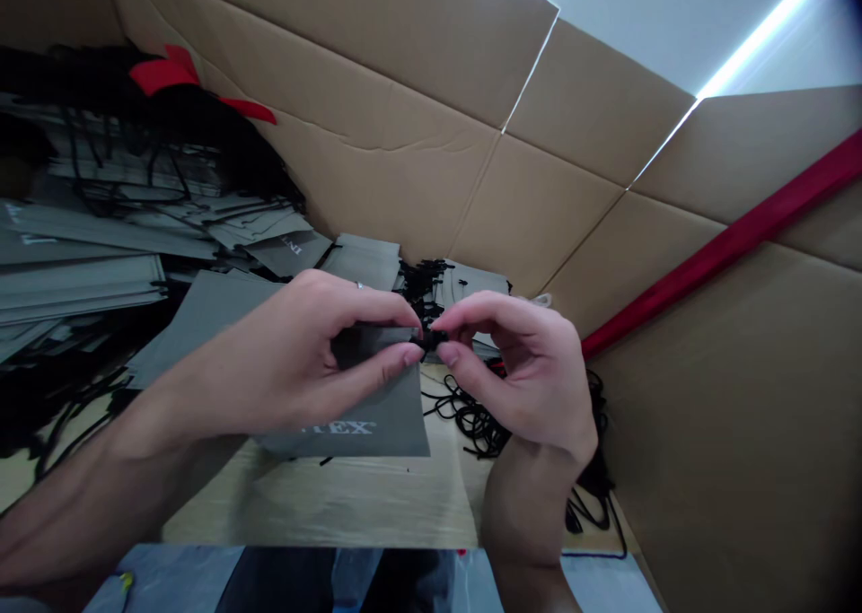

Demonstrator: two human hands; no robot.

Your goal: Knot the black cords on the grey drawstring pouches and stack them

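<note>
My left hand [350, 353] is closed, thumb and index finger pinching the upper right corner of a flat grey bag [397, 407]. White printed letters ending in "TEX" run along the bag's lower part, partly behind my thumb. At that corner sits a small bunched piece of black cord [431, 338]. My right hand [515, 362] pinches the cord's right end between thumb and index finger, close to the left fingertips. Exactly how the cord is knotted or threaded is too small to tell.
Stacks of grey bags [81, 281] with black cords pile up at the left. More bags [367, 258] lie behind my hands. Loose black cords [475, 415] lie on the tabletop [377, 505] at the right. Cardboard walls [404, 137] and a red strip [727, 245] enclose the table.
</note>
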